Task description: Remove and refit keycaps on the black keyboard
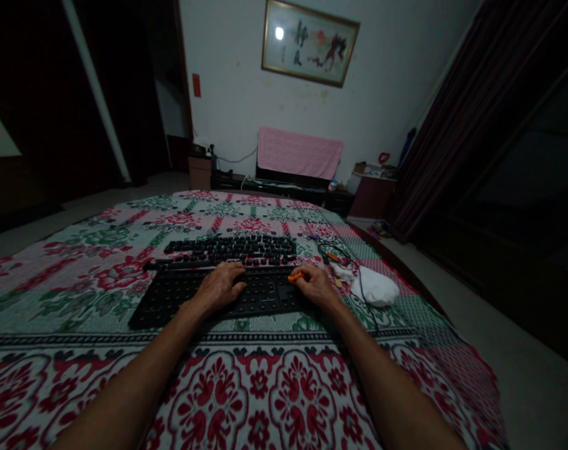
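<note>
A woven cloth patterned in red, green and white [258, 400] spreads beneath everything the hands are near. On it, a long black rectangular keyboard base with its keycaps off [258, 292] lies under both hands, its bare left part reaching well out past the left hand. Just beyond its far edge, past the fingers, loose black keycaps in rows [232, 247] lie side by side. A crumpled white bundle [376, 287] lies to the right of the base, near the right wrist. The left hand [220, 284] is palm down over the middle of the base, thumb apart from the loosely bent fingers, with its fingertips toward the far edge. The right hand [315, 284], at the base's right end, pinches a small bright orange tool [295, 277], which projects leftward from its fingers above the base.
</note>
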Motion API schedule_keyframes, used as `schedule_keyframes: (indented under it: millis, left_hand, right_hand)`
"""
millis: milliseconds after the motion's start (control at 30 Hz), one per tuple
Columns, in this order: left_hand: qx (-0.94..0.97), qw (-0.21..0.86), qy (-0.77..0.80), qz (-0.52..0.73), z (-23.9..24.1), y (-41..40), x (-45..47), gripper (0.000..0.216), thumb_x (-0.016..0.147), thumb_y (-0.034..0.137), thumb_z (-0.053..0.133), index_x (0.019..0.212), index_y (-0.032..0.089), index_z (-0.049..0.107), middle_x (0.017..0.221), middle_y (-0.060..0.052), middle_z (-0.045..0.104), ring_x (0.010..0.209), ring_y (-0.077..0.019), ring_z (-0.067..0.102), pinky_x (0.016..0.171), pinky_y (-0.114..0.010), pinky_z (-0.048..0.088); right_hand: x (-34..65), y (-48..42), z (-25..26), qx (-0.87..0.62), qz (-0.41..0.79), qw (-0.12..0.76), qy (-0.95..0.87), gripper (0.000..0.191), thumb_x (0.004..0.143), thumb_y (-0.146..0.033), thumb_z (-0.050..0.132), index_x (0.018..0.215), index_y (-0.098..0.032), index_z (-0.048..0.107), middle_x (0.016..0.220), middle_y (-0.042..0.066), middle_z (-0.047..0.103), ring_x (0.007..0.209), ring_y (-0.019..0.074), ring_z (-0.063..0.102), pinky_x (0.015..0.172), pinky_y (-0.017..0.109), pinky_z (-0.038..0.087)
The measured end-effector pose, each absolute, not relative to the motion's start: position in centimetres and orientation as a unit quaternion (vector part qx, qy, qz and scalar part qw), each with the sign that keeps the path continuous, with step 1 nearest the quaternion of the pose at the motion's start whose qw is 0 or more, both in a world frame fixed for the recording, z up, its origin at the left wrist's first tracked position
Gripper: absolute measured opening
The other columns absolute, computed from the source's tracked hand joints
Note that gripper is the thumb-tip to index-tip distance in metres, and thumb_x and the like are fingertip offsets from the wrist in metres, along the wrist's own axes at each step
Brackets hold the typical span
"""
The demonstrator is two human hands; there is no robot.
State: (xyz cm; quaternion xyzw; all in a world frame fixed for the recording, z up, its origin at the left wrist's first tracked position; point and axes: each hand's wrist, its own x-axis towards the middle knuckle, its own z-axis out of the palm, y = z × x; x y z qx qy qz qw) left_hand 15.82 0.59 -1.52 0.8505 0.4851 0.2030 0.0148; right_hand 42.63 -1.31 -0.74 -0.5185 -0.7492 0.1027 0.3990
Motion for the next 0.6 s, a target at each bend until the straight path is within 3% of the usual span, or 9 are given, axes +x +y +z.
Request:
schedule_keyframes:
  millis: [167,400,600]
  left_hand:
    - [0.851,0.027,0.481,0.208,-1.6,0.7,15.8,0.041,0.076,0.037,0.044,0.109,0.016,0.058,0.121,-0.007,0.053,0.113,-0.0219,0.045,0.098,-0.036,0.035]
    - [0.848,0.028,0.484,0.215,-1.3,0.4,15.9,0.041,0.076,0.036,0.044,0.107,0.015,0.059,0.121,-0.008,0.053,0.112,-0.0227,0.045,0.097,-0.036,0.036]
    - [0.851,0.018,0.484,0.204,-1.3,0.5,15.9,0.041,0.076,0.036,0.044,0.108,0.015,0.059,0.121,-0.007,0.054,0.112,-0.0232,0.045,0.098,-0.036,0.035]
  right_hand:
    - [42.3,-1.5,-0.9,-0.500,0.075,0.368,-0.780,0.025,0.063,-0.009,0.046,0.075,-0.018,0.065,0.075,0.002,0.064,0.071,0.0139,0.057,0.067,0.025,0.043]
    - [43.4,-1.1,-0.1,-0.590,0.116,0.430,-0.674,0.020,0.064,-0.018,0.046,0.072,-0.016,0.065,0.065,0.000,0.062,0.057,0.0130,0.054,0.052,0.022,0.040]
    - [42.9,-1.0,-0.9,-0.516,0.055,0.382,-0.765,0.021,0.065,-0.010,0.047,0.074,-0.018,0.065,0.074,0.002,0.063,0.070,0.0145,0.056,0.068,0.026,0.043]
